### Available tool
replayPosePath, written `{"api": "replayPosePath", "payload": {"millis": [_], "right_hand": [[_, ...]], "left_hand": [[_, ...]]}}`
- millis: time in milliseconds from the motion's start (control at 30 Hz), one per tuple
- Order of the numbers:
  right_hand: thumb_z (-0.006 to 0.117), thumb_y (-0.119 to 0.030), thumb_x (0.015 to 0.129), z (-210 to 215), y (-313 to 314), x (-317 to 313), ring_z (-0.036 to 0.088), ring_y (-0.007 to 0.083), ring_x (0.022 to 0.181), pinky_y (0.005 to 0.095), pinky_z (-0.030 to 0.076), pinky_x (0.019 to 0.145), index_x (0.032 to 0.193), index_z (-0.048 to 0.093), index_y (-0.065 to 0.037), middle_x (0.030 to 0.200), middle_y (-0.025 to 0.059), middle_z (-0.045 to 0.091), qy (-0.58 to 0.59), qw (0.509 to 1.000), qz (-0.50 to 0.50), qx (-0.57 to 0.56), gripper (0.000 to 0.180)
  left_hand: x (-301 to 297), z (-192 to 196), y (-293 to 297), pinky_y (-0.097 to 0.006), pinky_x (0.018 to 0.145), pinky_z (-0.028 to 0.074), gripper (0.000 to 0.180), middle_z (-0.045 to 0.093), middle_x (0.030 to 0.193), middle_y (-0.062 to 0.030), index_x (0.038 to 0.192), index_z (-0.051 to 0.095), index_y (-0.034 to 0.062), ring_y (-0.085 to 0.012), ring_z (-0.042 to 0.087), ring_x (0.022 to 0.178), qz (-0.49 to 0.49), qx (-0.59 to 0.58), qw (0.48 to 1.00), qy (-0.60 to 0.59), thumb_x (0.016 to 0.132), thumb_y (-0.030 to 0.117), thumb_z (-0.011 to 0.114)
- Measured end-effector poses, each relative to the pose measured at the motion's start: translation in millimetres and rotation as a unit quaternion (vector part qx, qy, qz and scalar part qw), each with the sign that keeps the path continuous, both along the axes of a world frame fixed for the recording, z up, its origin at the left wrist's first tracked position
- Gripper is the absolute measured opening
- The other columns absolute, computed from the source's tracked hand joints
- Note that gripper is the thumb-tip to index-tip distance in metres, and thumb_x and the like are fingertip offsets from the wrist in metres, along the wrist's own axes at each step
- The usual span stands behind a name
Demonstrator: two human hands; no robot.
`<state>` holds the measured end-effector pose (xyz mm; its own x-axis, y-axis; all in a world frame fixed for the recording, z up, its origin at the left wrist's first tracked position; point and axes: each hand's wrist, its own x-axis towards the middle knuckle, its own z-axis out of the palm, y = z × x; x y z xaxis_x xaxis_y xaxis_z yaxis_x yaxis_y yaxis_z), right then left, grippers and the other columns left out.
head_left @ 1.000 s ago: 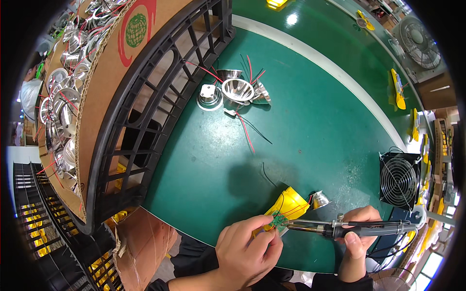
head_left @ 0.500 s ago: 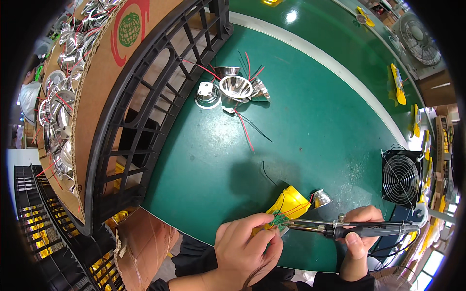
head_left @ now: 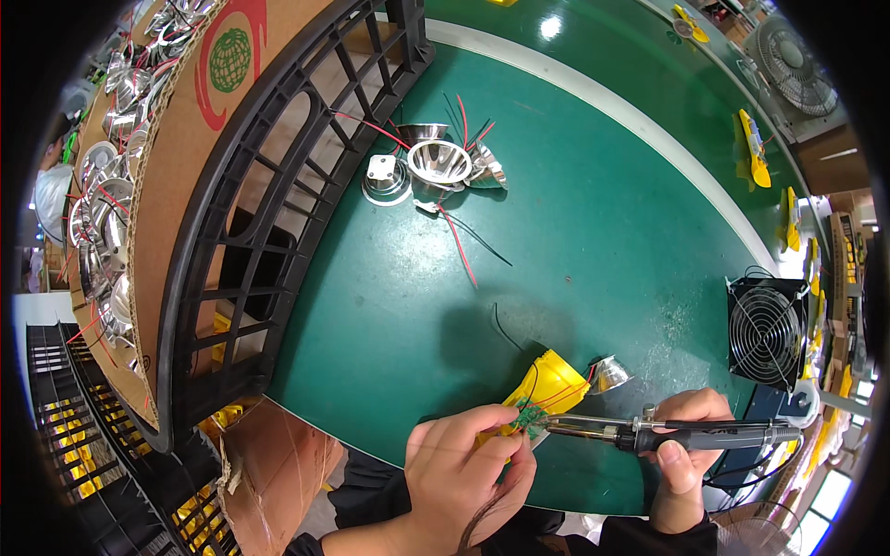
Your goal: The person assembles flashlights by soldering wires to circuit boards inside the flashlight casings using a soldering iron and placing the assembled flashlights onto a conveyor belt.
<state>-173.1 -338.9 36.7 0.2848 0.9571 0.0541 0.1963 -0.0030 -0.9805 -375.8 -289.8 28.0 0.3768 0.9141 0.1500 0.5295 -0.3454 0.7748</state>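
Circuit board (head_left: 529,417), small and green, sits at the near desk (head_left: 593,232) edge against a yellow housing (head_left: 553,382); left hand (head_left: 464,473) grip pinches it; right hand (head_left: 681,445) grip clenches a soldering iron (head_left: 667,433), tip touching it.

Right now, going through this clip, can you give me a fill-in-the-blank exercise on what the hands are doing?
1. The right hand grips a black-handled soldering ____.
2. Its tip meets a small green circuit board pinched by the ____ hand.
3. That board sits at a plastic housing coloured ____.
4. A black ____ stands at the mat's right edge.

Missing words: iron; left; yellow; fan
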Motion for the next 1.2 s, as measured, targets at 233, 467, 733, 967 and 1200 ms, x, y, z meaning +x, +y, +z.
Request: {"api": "replayPosePath", "payload": {"millis": [233,467,733,967,1200], "right_hand": [[0.067,-0.021,0.062,0.4,-1.5,-0.2,0.053,0.0153,0.041,0.0233,0.044,0.041,0.065,0.053,-0.001,0.055,0.0065,0.055,-0.009,1.000,-0.009,0.013,0.025],[0.067,-0.021,0.062,0.4,1.7,1.3,0.053,0.0151,0.041,0.0230,0.044,0.041,0.065,0.052,-0.001,0.054,0.0066,0.055,-0.026,0.999,0.019,0.021,0.025],[0.066,-0.024,0.060,5.6,-10.3,2.5,0.053,0.0159,0.045,0.0246,0.044,0.045,0.067,0.053,-0.002,0.055,0.0070,0.055,-0.033,0.999,-0.027,0.024,0.027],[0.062,-0.026,0.071,10.5,-28.2,12.5,0.036,0.0055,0.033,0.0173,0.031,0.033,0.075,0.040,-0.001,0.051,0.0032,0.042,-0.059,0.990,-0.041,0.125,0.033],[0.065,-0.029,0.071,12.8,-56.3,7.9,0.038,0.0063,0.034,0.0164,0.032,0.033,0.076,0.041,0.000,0.050,0.0042,0.042,0.001,0.984,-0.140,0.105,0.038]], "left_hand": [[0.7,2.7,-0.7,-0.028,0.063,0.037,0.020,0.057,0.089,-0.0035,0.070,0.055,0.0098,-0.0168,0.055,0.070,0.002,-0.005,1.000,0.016,0.058,0.003,0.069],[1.3,3.3,1.0,-0.028,0.063,0.037,0.019,0.057,0.089,-0.0041,0.070,0.055,0.0095,-0.0173,0.055,0.069,0.000,-0.012,1.000,0.006,0.058,0.003,0.069],[0.8,1.4,-1.7,-0.028,0.063,0.038,0.018,0.057,0.087,-0.0033,0.068,0.055,0.0094,-0.0170,0.056,0.069,0.004,-0.019,1.000,0.015,0.059,0.003,0.069],[-1.9,-4.4,-7.3,-0.028,0.064,0.039,0.017,0.057,0.086,-0.0029,0.067,0.055,0.0095,-0.0174,0.056,0.069,0.021,-0.008,1.000,0.014,0.059,0.002,0.068],[-1.9,-6.2,-12.4,-0.030,0.064,0.041,0.014,0.058,0.084,-0.0029,0.066,0.056,0.0080,-0.0200,0.055,0.068,0.046,0.016,0.999,0.005,0.059,0.003,0.067]]}}
